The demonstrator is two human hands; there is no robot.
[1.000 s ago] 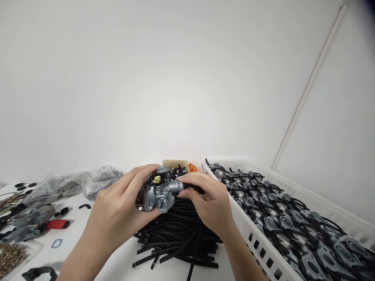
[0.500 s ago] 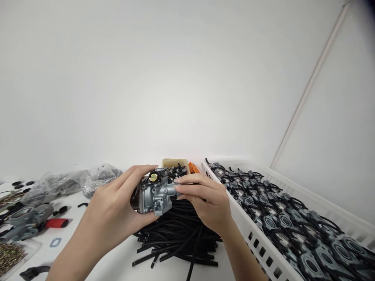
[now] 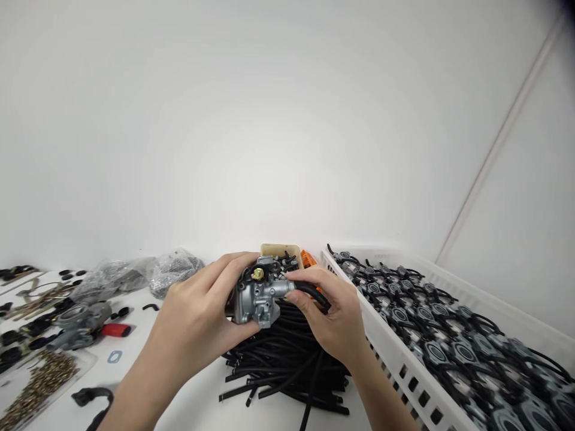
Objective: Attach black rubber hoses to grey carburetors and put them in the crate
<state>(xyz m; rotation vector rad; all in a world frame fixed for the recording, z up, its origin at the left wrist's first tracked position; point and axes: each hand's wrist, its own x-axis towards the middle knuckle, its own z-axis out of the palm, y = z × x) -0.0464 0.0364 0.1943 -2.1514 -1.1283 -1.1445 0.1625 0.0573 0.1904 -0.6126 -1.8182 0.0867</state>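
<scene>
A grey metal carburetor (image 3: 257, 300) with a brass-coloured fitting is held in the air in front of me. My left hand (image 3: 197, 308) wraps round its left side, thumb below and fingers over the top. On the right, my right hand (image 3: 341, 311) pinches a short black rubber hose (image 3: 311, 291) where it meets the carburetor's slim metal tube. The far end of this hose curves down inside the right palm. Below both hands lies a pile of black hoses (image 3: 291, 359), partly covered by them.
A white crate (image 3: 381, 347) full of carburetors stands on the right. Behind my hands are a cream bin (image 3: 281, 248) of small parts and something orange (image 3: 308, 258). Another carburetor (image 3: 81, 323), a red handle (image 3: 115, 330), bagged parts (image 3: 173, 272) and brass pieces (image 3: 42, 383) lie left.
The view has turned left, so everything sits farther right. My right fingers have opened up around the tube's end, and the black hose between them now shows.
</scene>
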